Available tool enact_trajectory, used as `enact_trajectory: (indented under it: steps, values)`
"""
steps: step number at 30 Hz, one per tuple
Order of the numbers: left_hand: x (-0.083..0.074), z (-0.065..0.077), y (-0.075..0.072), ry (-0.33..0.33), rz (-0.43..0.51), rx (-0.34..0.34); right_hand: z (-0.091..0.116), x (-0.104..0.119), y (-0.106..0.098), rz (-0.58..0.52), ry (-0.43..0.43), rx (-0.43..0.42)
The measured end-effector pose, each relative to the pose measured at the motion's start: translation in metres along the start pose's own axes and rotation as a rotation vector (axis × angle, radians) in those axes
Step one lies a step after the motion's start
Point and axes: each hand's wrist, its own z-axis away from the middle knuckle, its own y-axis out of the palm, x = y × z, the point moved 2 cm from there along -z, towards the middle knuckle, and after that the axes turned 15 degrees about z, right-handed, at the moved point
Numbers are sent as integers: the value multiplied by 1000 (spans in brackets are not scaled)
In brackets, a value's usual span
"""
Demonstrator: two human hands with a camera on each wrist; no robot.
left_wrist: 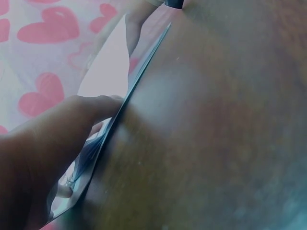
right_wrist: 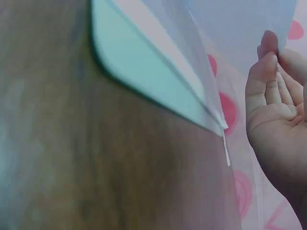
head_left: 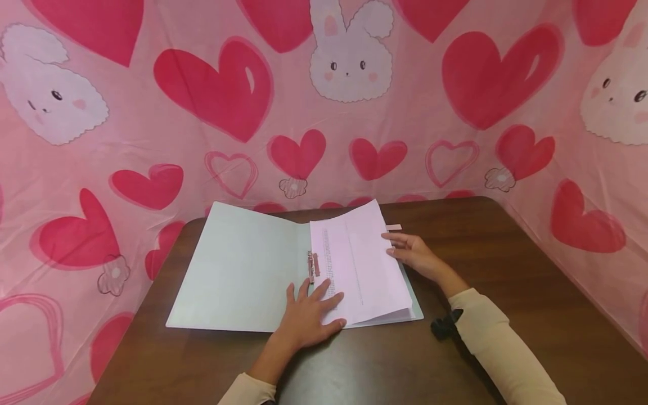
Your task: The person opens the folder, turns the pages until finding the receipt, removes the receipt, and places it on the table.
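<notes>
A pale green folder point(head_left: 238, 270) lies spread wide on the table, with white printed sheets point(head_left: 364, 264) on its right half. A reddish-brown fastener point(head_left: 316, 264) sits along its fold. With fingers spread, my left hand point(head_left: 306, 318) rests on the lower part of the sheets near the fold; the thumb reaches the folder's front edge. At the right edge of the stack, my right hand point(head_left: 416, 256) pinches the top sheet between thumb and fingers. That sheet point(right_wrist: 240, 28) is raised and bowed above the lower pages in the right wrist view.
A small pale tab point(head_left: 394, 227) juts from the folder's right side. The folder lies on a dark brown wooden table point(head_left: 506, 270). Behind it hangs a pink cloth point(head_left: 420, 107) with hearts and rabbits. A black device point(head_left: 445, 325) is strapped at my right wrist.
</notes>
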Motion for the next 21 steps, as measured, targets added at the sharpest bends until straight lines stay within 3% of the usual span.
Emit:
enact_trajectory:
  steps: [13,21]
  values:
    - [1,1,-1,1,33,-18,-4,29,4,-101,-82,9]
    - [1,3,-4,-12,61,-37,-12,45,9,-114,-88,-2]
